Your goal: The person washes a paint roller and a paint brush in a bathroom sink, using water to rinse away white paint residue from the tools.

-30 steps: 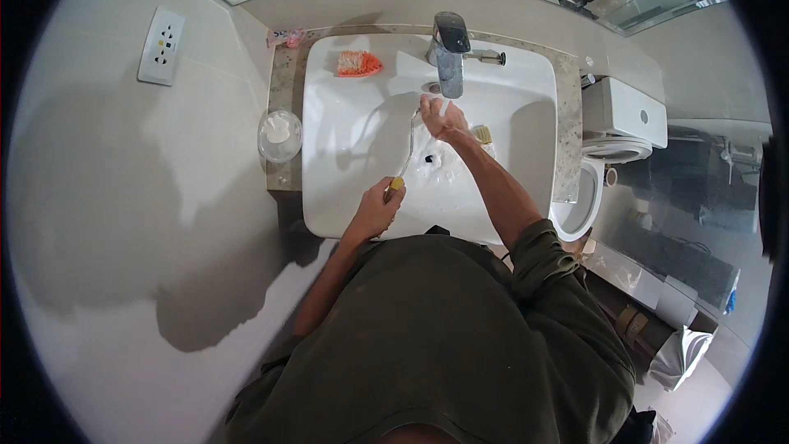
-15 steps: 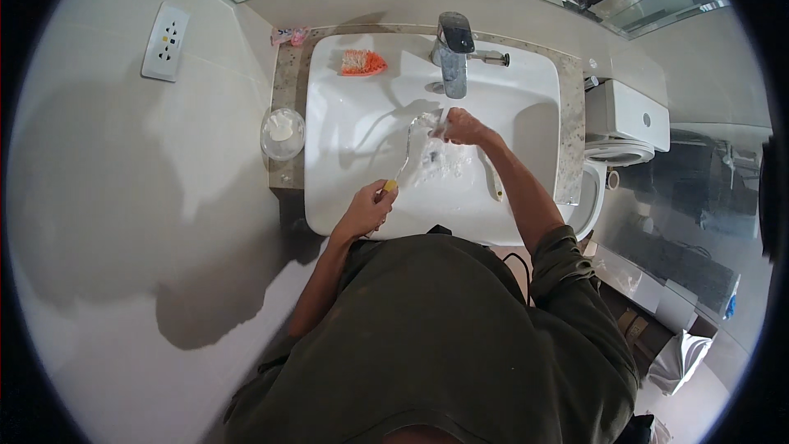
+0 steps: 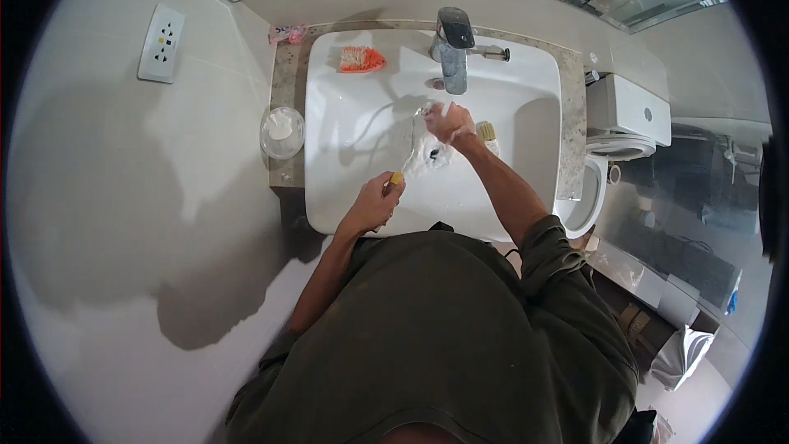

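Observation:
My left hand (image 3: pixel 376 201) grips the yellow handle (image 3: pixel 395 179) of a tool with a thin, bent metal rod (image 3: pixel 411 156) inside the white sink (image 3: pixel 341 156). Under the chrome faucet (image 3: pixel 454 53), my right hand (image 3: pixel 449 123) has curled fingers at the rod's far end; exactly what they grip is hard to make out in the running water and foam. A brush with pale tan bristles (image 3: pixel 486 131) lies just right of that hand, partly covered by my arm. An orange-and-white brush head (image 3: pixel 360 60) rests on the back-left of the sink.
A clear container (image 3: pixel 281 133) and a pink packet (image 3: pixel 289 34) sit on the left of the stone counter (image 3: pixel 288 82). A toilet (image 3: pixel 625 107) stands to the right, a wall with a socket (image 3: pixel 161 43) is on the left, and a mirror runs behind.
My right hand shifted right and lower half a second ago, and is now back up and leftward beneath the spout. My left hand keeps its hold, moving only slightly.

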The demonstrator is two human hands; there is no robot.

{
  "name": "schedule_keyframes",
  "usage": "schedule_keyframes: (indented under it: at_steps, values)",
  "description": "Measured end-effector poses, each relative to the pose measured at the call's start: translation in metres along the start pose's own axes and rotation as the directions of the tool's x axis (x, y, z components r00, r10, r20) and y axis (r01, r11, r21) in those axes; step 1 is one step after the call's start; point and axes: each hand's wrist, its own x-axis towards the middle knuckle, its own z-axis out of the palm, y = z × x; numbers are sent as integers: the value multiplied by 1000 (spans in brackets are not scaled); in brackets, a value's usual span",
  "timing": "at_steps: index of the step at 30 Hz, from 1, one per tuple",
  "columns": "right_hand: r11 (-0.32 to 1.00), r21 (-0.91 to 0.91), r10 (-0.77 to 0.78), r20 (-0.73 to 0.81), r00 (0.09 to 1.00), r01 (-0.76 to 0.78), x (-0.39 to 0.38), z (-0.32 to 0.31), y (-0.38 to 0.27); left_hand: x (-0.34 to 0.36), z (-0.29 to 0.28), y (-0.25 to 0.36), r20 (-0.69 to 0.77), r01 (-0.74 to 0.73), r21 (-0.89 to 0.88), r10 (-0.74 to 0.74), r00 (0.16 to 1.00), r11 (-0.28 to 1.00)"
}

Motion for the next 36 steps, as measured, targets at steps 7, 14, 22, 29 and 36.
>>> schedule_keyframes:
  at_steps: [7, 14, 22, 29, 36]
  values:
    - [774, 398, -492, -111, 863, 492, -9, -8, 14, -2, -9, -10, 7, 23, 21, -23, 1000, 1000]
    - [809, 264, -472, -243, 848, 526, -15, -9, -1, -10, -21, -3, 22, 56, -59, -54, 998, 997]
    - [895, 380, -236, -36, 971, 231, -6, -14, -2, -8, -11, -9, 16, 8, -34, -8, 1000, 999]
    - [551, 825, -399, 393, 829, -126, -8, -44, 2, -17, -12, -13, -34, 14, 10, -14, 999, 1000]
    - [852, 522, -231, 432, 872, -33, -36, -78, -17, -15, -12, -11, -5, 50, -62, -50, 999, 997]
